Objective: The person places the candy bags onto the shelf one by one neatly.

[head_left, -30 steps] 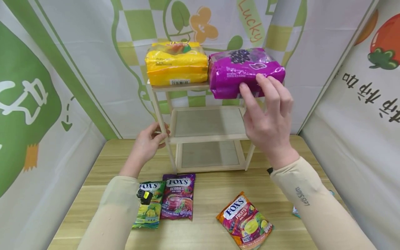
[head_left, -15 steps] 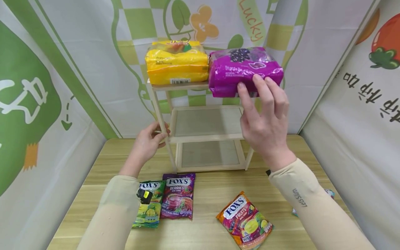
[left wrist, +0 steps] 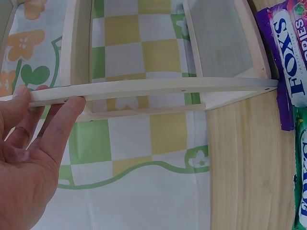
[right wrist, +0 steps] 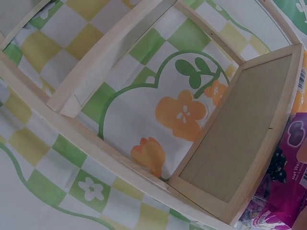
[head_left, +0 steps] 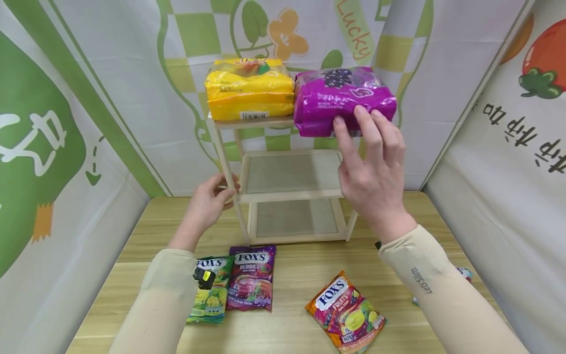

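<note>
A purple grape-printed package [head_left: 342, 101] sits on the top tier of a wooden shelf rack [head_left: 292, 196], right beside a yellow package [head_left: 249, 96]. Several extended fingertips of the right hand [head_left: 376, 172] press on its lower front face; the thumb is hidden. The right wrist view has the purple package [right wrist: 285, 187] at its right edge, against the rack's top board [right wrist: 240, 124]. At the rack's left side, the left hand [head_left: 205, 204] grips the upright post. In the left wrist view, the thumb and fingers of the left hand [left wrist: 36, 153] lie around the post [left wrist: 153, 88].
On the wooden table [head_left: 292, 275] in front of the rack lie a green candy bag [head_left: 212, 295], a purple berries bag [head_left: 251, 282] and an orange fruits bag [head_left: 347, 314]. Another small packet [head_left: 464, 273] is partly hidden by the right forearm. Printed fabric walls surround the table.
The purple package has shifted slightly left toward the yellow one, its front moving back a little, with the right hand following. The left hand has stayed on the post.
</note>
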The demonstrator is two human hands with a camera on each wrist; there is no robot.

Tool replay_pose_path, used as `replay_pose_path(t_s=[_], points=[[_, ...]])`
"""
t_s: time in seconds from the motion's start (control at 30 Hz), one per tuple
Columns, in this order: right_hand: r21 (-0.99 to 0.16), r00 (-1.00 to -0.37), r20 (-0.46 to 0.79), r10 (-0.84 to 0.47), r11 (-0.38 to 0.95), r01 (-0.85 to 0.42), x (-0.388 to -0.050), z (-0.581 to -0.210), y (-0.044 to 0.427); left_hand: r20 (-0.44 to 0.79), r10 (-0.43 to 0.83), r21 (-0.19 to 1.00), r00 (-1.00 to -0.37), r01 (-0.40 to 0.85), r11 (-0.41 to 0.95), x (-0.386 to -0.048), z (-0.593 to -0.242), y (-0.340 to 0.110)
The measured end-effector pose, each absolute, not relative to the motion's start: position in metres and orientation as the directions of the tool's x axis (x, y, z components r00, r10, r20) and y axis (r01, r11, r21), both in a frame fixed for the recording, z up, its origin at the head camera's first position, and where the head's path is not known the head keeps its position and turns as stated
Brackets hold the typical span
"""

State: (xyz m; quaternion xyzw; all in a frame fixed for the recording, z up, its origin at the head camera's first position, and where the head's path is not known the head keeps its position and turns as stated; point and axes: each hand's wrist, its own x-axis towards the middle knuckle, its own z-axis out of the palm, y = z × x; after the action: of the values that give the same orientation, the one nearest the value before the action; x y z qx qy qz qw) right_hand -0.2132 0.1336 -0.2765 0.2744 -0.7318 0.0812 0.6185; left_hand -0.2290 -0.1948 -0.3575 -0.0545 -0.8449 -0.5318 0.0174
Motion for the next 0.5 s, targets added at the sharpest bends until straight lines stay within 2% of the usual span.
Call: replay_pose_path(t_s=[0.5], points=[[0.215, -0.129, 0.94, -0.316, 0.843, -0.493, -0.213, -0.2728, 0.1338, 0.08, 0.075, 0.904, -0.994, 0.104, 0.415, -0.2288, -0.3561, -0.195]])
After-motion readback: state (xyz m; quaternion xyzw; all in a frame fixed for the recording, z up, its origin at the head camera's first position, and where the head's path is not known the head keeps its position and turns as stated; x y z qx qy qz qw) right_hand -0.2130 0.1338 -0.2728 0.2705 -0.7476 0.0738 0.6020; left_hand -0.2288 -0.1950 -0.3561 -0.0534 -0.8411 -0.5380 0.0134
